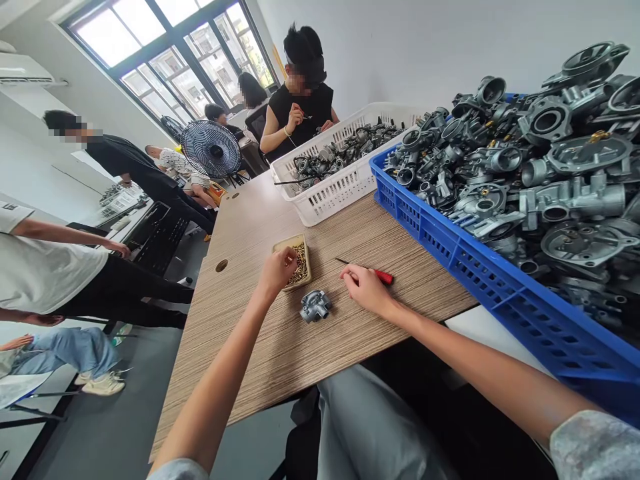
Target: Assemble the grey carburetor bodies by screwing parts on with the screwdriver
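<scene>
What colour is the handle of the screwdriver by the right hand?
The screwdriver handle is red. It shows best in the head view.

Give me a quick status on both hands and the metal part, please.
Left hand at the tray of small brass-coloured pieces, grip unclear. Right hand at the red-handled screwdriver, grip unclear. Metal part on the table, nothing covering it.

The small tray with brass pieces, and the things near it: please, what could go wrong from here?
The left hand is at the small tray of brass pieces; a knock might spill some onto the table. The screwdriver lies close by the right hand, which could push it away. Metal parts are heaped above the blue crate's rim; one might slide off.
</scene>
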Demonstrator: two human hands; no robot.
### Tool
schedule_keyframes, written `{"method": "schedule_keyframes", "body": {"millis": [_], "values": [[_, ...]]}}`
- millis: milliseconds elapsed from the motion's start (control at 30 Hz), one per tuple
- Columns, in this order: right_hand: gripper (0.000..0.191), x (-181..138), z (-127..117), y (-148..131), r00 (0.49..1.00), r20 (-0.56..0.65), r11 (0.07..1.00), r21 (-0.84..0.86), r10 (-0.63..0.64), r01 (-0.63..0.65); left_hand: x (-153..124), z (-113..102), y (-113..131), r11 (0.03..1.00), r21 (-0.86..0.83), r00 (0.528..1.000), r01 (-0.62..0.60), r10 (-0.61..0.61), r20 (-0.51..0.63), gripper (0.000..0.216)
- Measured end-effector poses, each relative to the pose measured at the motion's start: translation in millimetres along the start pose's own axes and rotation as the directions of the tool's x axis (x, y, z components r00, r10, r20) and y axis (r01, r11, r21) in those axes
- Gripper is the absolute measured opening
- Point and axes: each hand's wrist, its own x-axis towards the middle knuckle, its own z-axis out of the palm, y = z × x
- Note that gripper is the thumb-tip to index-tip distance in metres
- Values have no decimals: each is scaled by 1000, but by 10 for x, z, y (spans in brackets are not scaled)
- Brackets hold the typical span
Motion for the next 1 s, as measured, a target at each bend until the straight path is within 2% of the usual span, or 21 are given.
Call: {"method": "schedule_keyframes", "body": {"millis": [100, 133, 200, 300, 367, 500, 700, 800, 900, 1000], "values": [[20, 1, -1, -1, 1000, -2, 1000, -4, -1, 1, -218, -92, 167, 983, -168, 994, 72, -84, -67, 9], [20, 1, 0, 1, 1000, -1, 1000, -5, -2, 2, -335, -122, 245, 977, -205, 993, 58, -78, -92, 11], [20, 3, 4, 9, 1000, 4, 1000, -8, -4, 4, -610, -157, 408, 967, -253, 993, -7, -24, -120, 16], [20, 4, 8, 24, 1000, 9, 1000, -13, 0, 0, -985, -115, 594, 958, -275, 995, -86, 67, -78, 16], [20, 4, 8, 26, 1000, 8, 1000, -18, 5, -5, -1133, -41, 644, 960, -251, 992, -123, 112, -60, 14], [21, 2, -3, 0, 1000, 11, 999, -35, 3, -3, -1214, 84, 621, 960, -204, 979, -192, 173, -105, 11], [22, 0, -17, -30, 1000, 8, 999, -44, 2, -2, -1258, 146, 571, 954, -171, 963, -248, 223, -150, 11], [22, 1, -15, -20, 1000, 9, 999, -47, 5, -4, -1305, 166, 554, 954, -176, 959, -242, 208, -190, 10], [21, 2, -10, -7, 1000, 11, 999, -51, 9, -8, -1329, 153, 528, 960, -200, 960, -195, 144, -241, 9], [22, 3, -9, 0, 1000, 13, 999, -53, 12, -11, -1324, 135, 503, 959, -200, 961, -199, 150, -234, 9]]}}
